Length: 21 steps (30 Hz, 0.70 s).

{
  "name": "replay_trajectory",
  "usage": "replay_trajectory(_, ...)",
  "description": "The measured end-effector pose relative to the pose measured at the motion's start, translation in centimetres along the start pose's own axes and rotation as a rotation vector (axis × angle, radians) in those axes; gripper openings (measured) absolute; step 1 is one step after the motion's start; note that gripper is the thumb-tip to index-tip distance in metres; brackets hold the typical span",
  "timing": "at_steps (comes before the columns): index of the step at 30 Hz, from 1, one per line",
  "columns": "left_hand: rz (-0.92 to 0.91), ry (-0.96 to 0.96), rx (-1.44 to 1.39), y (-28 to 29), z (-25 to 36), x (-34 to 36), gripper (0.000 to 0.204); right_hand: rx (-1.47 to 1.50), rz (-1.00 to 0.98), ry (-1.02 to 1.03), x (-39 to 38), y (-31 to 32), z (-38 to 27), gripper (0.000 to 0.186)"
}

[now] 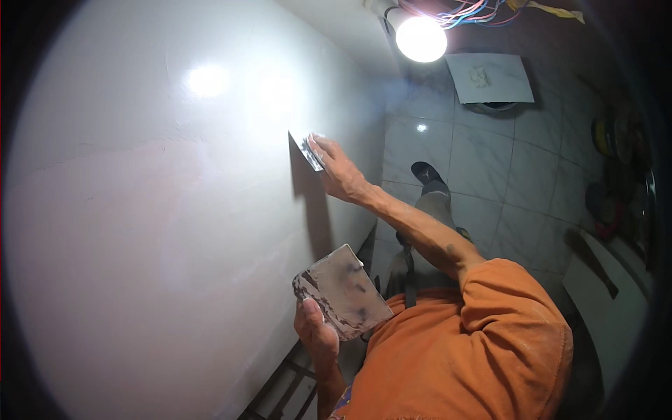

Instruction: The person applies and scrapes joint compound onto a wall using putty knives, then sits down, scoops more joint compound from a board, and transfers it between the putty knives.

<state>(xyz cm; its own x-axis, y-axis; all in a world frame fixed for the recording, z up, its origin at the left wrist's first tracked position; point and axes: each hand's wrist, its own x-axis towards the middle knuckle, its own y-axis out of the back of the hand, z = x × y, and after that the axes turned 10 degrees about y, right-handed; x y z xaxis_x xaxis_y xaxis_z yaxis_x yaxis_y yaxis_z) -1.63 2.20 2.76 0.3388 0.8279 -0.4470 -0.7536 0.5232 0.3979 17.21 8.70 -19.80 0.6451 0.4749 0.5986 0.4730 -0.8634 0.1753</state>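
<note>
The scraper (pixel 309 150) lies edge-on against the white wall (pixel 154 210), gripped in the right hand (pixel 339 171), whose fingers close over its handle end; its shadow falls down the wall just below. The left hand (pixel 316 332), lower and well apart from the right, clasps the bottom edge of a flat smeared plate (pixel 343 290) tilted toward the person. Beyond, a bare lamp (pixel 421 38) glares above a tiled floor (pixel 490 175), where a shoe (pixel 425 172) shows.

The person wears an orange short-sleeved shirt (pixel 476 343), grey trousers (pixel 434 206) and a dark shoe (pixel 424 171).
</note>
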Motion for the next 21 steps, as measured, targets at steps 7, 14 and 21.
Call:
replay_trajectory(7, 0.059, 0.004, -0.045, 0.2, -1.0, -0.3, 0.041, -0.173, 0.294, 0.088, 9.9, 5.7, 7.6, 0.056)
replay_trajectory(14, 0.036, -0.003, 0.013, 1.0, -1.8, 0.0, 0.039, -0.224, 0.244, 0.024, 15.7, 3.7, 12.6, 0.05)
replay_trajectory(21, 0.01, -0.027, -0.019, 0.6, -1.4, 0.0, 0.039, -0.154, 0.196, 0.1, 9.3, 0.8, 5.8, 0.065)
